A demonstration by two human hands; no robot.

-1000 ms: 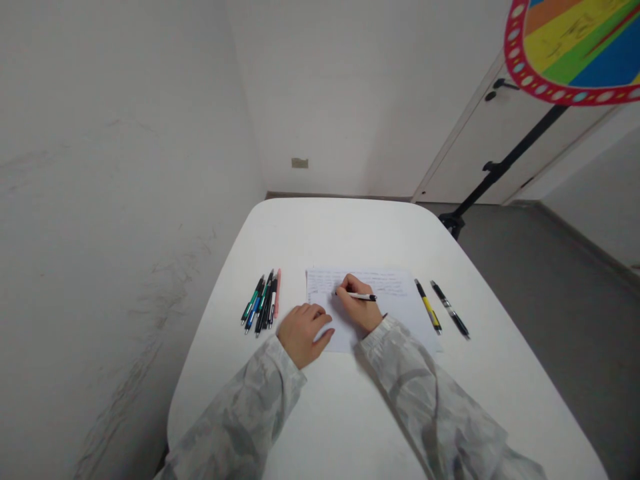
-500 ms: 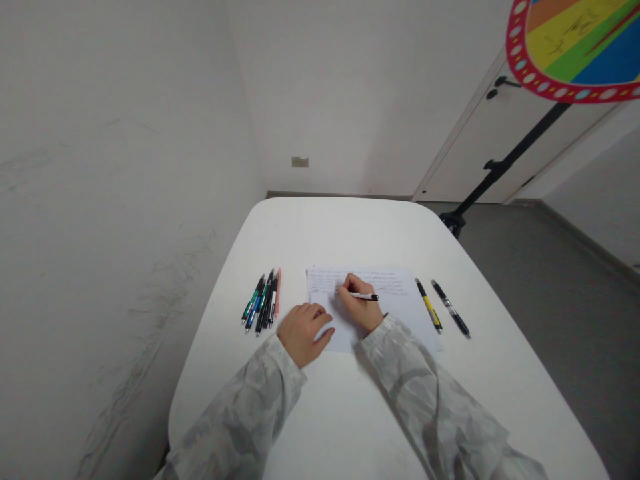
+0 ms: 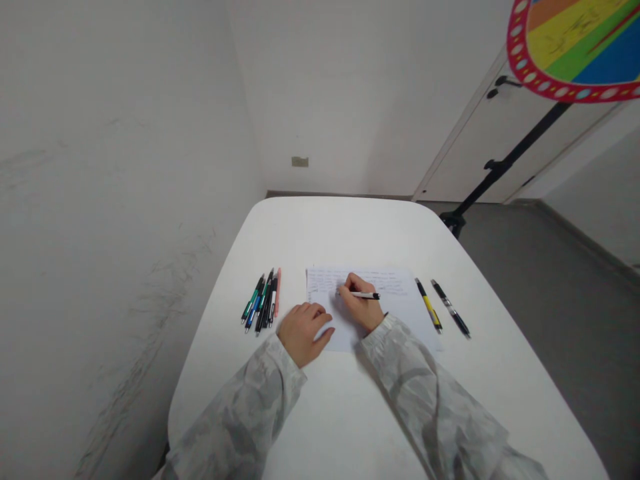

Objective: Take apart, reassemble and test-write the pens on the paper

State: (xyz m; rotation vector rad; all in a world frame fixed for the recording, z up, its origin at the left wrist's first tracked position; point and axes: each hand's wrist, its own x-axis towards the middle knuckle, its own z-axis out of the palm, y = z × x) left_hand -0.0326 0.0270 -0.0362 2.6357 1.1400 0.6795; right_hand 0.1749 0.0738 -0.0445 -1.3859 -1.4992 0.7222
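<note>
One white-and-black pen [image 3: 367, 295] is pinched in the right hand [image 3: 361, 311] over the written paper [image 3: 400, 315]. The left hand [image 3: 302, 332], loosely spread, overlaps the paper's edge.

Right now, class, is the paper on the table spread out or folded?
Spread out. The paper lies flat on the table, its written lines showing, with the left hand over its left edge.

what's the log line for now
right hand: holds white pen over paper; left hand: at paper's left edge; left side: pen cluster; right side: yellow pen
</note>
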